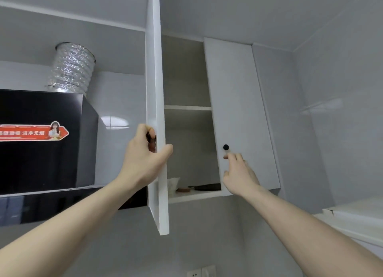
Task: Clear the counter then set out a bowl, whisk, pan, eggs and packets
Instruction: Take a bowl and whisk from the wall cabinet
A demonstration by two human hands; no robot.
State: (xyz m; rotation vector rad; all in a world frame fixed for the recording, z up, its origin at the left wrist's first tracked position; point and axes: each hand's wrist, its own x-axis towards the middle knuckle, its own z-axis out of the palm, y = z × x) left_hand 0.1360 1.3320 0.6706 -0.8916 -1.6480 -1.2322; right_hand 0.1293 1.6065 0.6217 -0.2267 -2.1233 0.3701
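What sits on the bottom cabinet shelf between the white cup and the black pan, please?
In the head view, a small brown object, too indistinct to identify, lies between the cup and the pan.

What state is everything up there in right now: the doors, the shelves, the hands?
Left cupboard door: swung open, edge-on to the camera.
Right cupboard door: closed.
Left hand: grips the open door's edge.
Right hand: fingers loosely bent just below the black knob, holding nothing.
Lower shelf: holds a dark pan and a pale cup.

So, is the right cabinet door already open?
No, the right door is shut, and the right hand is only reaching below its black knob; just the left door is open.
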